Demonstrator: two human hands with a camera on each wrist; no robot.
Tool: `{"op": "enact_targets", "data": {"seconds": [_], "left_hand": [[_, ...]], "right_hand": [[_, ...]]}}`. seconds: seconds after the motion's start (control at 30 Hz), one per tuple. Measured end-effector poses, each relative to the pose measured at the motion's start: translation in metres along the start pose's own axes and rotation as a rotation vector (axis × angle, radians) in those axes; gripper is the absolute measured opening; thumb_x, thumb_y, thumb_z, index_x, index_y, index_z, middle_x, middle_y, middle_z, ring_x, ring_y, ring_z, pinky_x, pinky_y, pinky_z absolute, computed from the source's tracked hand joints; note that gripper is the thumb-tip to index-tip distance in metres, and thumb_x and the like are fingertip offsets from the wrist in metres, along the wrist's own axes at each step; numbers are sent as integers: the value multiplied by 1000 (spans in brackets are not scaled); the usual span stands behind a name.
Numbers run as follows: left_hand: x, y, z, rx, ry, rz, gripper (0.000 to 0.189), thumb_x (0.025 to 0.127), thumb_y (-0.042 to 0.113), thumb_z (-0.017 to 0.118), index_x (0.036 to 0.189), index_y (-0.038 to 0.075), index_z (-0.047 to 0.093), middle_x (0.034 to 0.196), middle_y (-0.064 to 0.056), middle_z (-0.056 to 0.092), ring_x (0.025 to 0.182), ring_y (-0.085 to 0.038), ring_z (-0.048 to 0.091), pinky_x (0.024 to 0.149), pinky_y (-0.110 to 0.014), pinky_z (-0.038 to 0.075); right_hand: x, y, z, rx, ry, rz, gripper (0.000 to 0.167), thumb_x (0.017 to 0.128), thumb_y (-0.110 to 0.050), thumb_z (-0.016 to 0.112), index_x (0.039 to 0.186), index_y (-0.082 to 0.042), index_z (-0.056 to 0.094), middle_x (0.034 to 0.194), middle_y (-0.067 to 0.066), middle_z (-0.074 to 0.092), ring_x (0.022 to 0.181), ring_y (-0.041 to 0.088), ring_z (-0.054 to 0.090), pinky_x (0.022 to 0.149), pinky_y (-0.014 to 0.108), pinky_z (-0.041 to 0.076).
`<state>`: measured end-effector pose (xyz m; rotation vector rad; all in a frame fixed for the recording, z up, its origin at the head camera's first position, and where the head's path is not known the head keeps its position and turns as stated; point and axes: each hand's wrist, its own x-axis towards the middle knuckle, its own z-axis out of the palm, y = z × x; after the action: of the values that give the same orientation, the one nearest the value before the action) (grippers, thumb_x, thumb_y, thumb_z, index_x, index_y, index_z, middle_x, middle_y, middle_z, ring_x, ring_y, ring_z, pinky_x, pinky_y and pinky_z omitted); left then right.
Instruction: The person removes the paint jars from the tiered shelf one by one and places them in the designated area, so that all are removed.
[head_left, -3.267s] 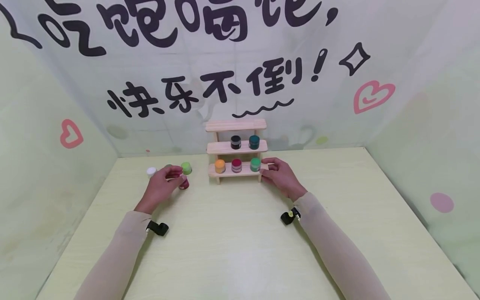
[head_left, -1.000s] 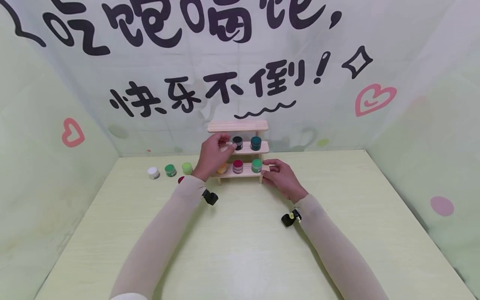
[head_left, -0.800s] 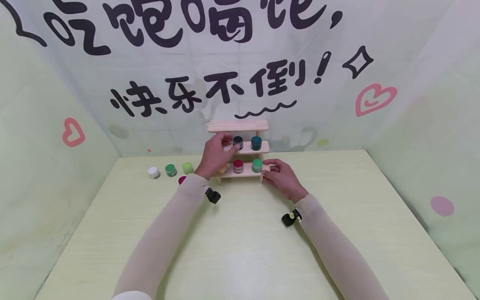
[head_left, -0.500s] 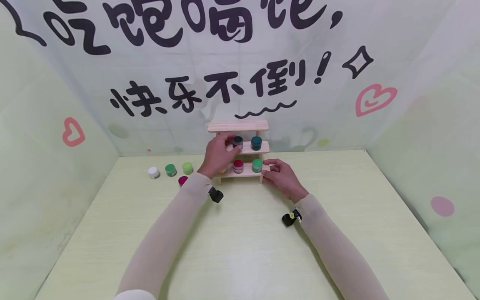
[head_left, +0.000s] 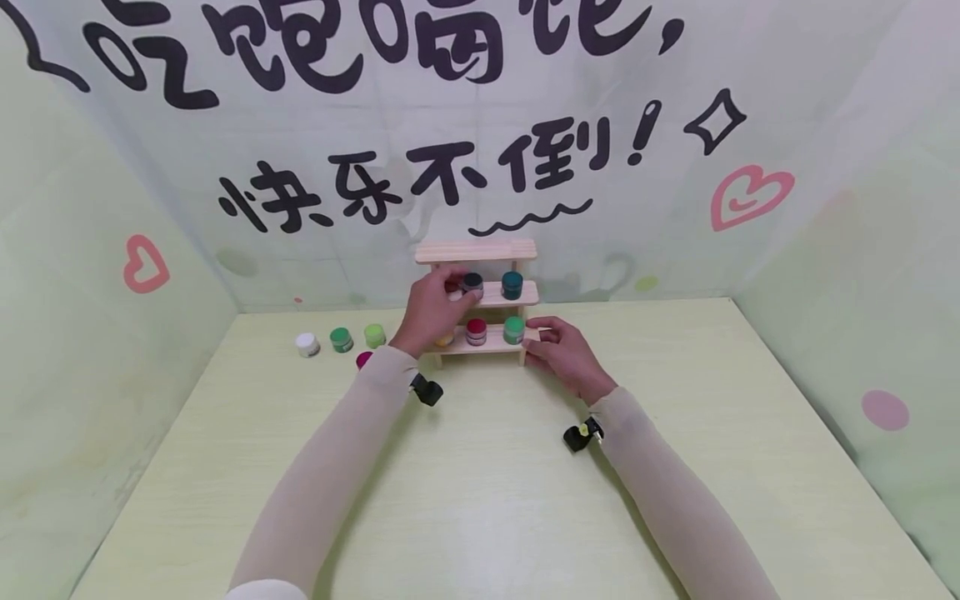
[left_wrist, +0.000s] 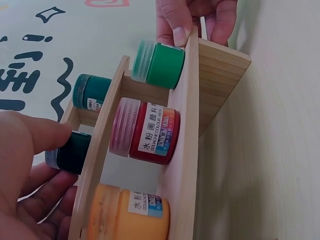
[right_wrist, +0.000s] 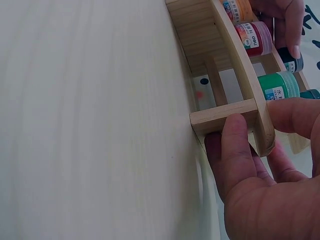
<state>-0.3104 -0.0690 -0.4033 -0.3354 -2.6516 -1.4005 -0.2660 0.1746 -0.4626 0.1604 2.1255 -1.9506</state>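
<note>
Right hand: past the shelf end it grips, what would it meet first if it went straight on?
Probably the green jar on the bottom shelf, though any gap before it is unclear.

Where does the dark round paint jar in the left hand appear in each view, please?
Head: dark jar just above centre.
Left wrist: dark jar at left, slightly below mid-height.
Right wrist: dark jar at upper right, partly hidden.
Shared landmark: the round red paint jar on the wooden stand.
</note>
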Motion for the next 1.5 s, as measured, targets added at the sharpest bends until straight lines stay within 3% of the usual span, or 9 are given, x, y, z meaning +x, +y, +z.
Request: {"op": "enact_targets", "data": {"seconds": [0.63, 0.83, 1.13, 1.5], "left_hand": [[-18, -16, -30, -117, -5, 0, 42, 95, 29, 82, 131, 15, 67, 122, -4, 71, 113, -22, 67, 106, -40, 58], [-23, -17, -38, -148, -11, 5, 40, 95, 27, 82, 130, 14, 67, 120, -6, 72, 111, -22, 68, 104, -40, 59], [-27, -24, -44, -177, -11, 31, 40, 95, 25, 82, 130, 12, 67, 120, -6, 72, 112, -21, 69, 105, -37, 59], [-34, -28, -58, -158, 9, -3, 43, 96, 27, 81, 133, 13, 65, 126, -6, 70, 119, -22, 68, 104, -37, 60]], "right_hand": [[1, 2, 0, 11, -8, -31, 46, 102, -10, 70, 146, -9, 55, 107, 8, 52, 99, 19, 60, 101, 37, 61], [1, 2, 1, 7, -8, -27, 46, 102, -10, 70, 146, -10, 56, 112, 10, 54, 103, 21, 62, 101, 38, 61], [0, -1, -1, -5, -13, -18, 46, 102, -10, 71, 145, -9, 56, 110, 10, 55, 103, 23, 61, 100, 38, 62], [3, -1, -3, 5, -29, -24, 47, 101, -8, 71, 145, -6, 54, 109, 9, 56, 100, 20, 65, 100, 39, 61]]}}
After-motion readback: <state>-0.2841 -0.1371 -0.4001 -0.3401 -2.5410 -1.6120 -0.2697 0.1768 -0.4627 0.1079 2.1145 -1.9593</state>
